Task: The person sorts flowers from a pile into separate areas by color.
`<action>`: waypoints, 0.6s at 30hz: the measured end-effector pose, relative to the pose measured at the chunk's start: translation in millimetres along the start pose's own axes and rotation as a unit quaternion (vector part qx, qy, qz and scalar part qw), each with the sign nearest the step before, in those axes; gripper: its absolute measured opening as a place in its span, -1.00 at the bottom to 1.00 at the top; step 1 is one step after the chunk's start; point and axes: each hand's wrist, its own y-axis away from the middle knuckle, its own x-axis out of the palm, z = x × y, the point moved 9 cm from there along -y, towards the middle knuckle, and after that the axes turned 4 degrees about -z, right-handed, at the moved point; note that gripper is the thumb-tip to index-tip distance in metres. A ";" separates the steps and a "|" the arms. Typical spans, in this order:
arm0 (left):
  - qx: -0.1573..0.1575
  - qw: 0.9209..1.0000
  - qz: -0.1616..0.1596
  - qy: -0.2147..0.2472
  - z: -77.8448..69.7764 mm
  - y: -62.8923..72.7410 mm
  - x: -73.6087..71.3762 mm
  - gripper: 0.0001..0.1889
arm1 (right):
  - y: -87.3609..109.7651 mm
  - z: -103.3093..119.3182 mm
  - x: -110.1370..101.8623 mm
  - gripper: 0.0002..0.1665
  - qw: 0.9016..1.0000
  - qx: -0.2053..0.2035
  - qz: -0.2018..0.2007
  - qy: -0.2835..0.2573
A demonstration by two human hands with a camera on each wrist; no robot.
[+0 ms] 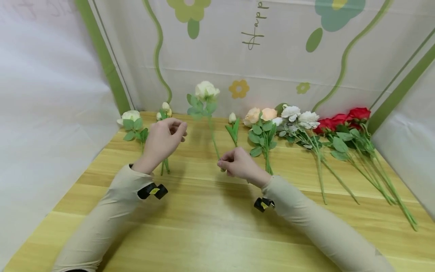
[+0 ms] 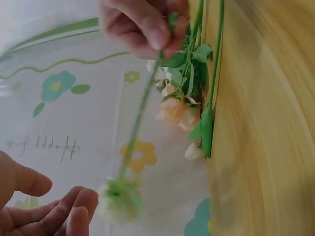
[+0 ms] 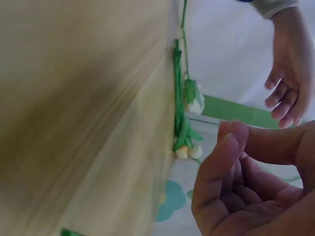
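Note:
Between thumb and fingertips, my right hand (image 1: 242, 162) pinches the lower end of a white rose's stem. The white rose (image 1: 206, 90) stands upright above the table, its bloom leaning slightly left, with leaves just under it. In the left wrist view the rose (image 2: 120, 196) is blurred. My left hand (image 1: 164, 138) is raised left of the stem, fingers loosely bent and holding nothing. It hangs over white tulips (image 1: 165, 107) whose stems it partly hides. In the right wrist view my left hand (image 3: 290, 73) is apart from the right hand (image 3: 246, 182).
Another white rose (image 1: 130, 117) lies at the back left. A single white tulip (image 1: 232, 118), peach roses (image 1: 261, 115), white flowers (image 1: 300, 117) and red roses (image 1: 346, 118) line the wooden table's (image 1: 210, 226) back edge. A printed cloth (image 1: 285, 64) hangs behind.

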 end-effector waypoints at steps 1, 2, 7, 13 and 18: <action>-0.009 1.000 0.007 -0.005 3.1 -0.6 -1.3 -0.73 | -5.1 -3.2 1.2 -0.77 1.000 0.014 0.005 -0.001; -0.015 1.000 0.016 -0.011 5.3 -0.8 -1.7 -0.73 | -9.9 -6.1 2.4 -0.77 1.000 0.027 0.010 0.000; -0.042 0.996 0.076 -0.025 13.7 0.1 8.4 -0.70 | -26.1 -14.2 6.5 -0.74 0.998 0.064 0.026 0.008; -0.052 0.984 0.159 -0.054 21.4 4.7 25.5 -0.65 | -35.6 -17.3 7.6 -0.77 0.996 0.085 0.034 0.023; -0.061 0.973 0.209 -0.072 26.8 9.7 33.4 -0.63 | -42.4 -23.0 7.0 -0.78 0.994 0.089 0.033 0.050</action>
